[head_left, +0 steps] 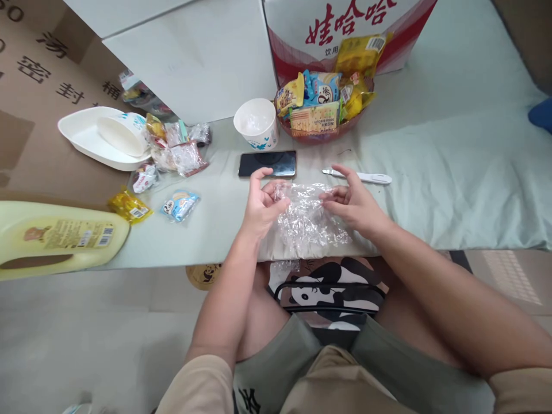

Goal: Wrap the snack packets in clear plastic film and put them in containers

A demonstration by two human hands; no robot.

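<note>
Your left hand [261,204] and right hand [351,204] pinch opposite ends of a crumpled clear plastic bag [308,221], apparently empty and not yet spread flat. Just beyond your fingers lie a phone [267,164] and white pen-like tool [362,177]; farther off, a paper cup [256,123] and snack basket [321,133].

Red "娃哈哈" with "饮用" below — on the white-and-red carton [302,23]; "密封桶" — brown cardboard [38,86].

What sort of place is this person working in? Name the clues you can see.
Probably a home, not a workshop: a cloth-covered table holds a bowl of packaged snacks, a phone and a paper cup.
</note>
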